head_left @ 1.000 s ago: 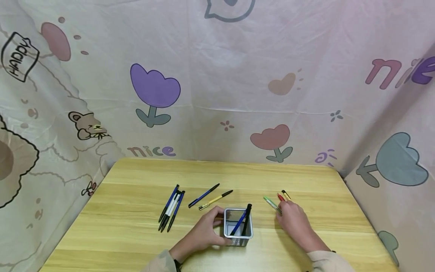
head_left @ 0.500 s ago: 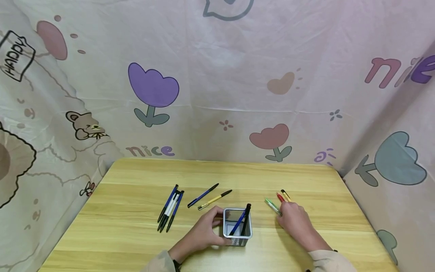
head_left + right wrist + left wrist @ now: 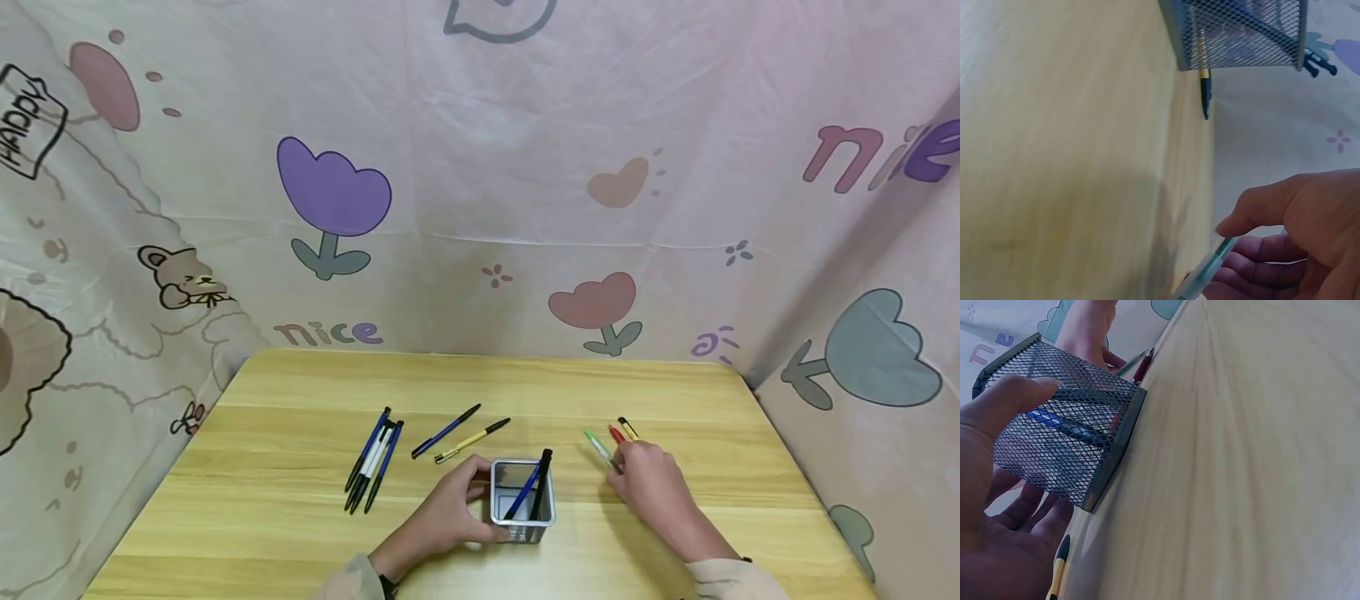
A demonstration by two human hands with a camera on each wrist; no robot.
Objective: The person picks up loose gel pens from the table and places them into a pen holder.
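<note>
On table (image 3: 225,517) | left hand (image 3: 453,504) grips mesh cup (image 3: 527,532) | right hand (image 3: 651,483) pinches green pen (image 3: 601,447), now shifted slightly

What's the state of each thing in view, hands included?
Mesh holder, upright, top open.
Pens inside, leaning.
Left hand, gripping the holder.
Right hand, pinching the green pen.
Green pen, held, partly covered.
Red pen, mostly hidden.
Right yellow pen, mostly hidden.
Lone blue pen, lying on the table.
Left yellow pen, lying beside it.
White and blue pens, lying bunched.
Cloth, hanging behind.
</note>
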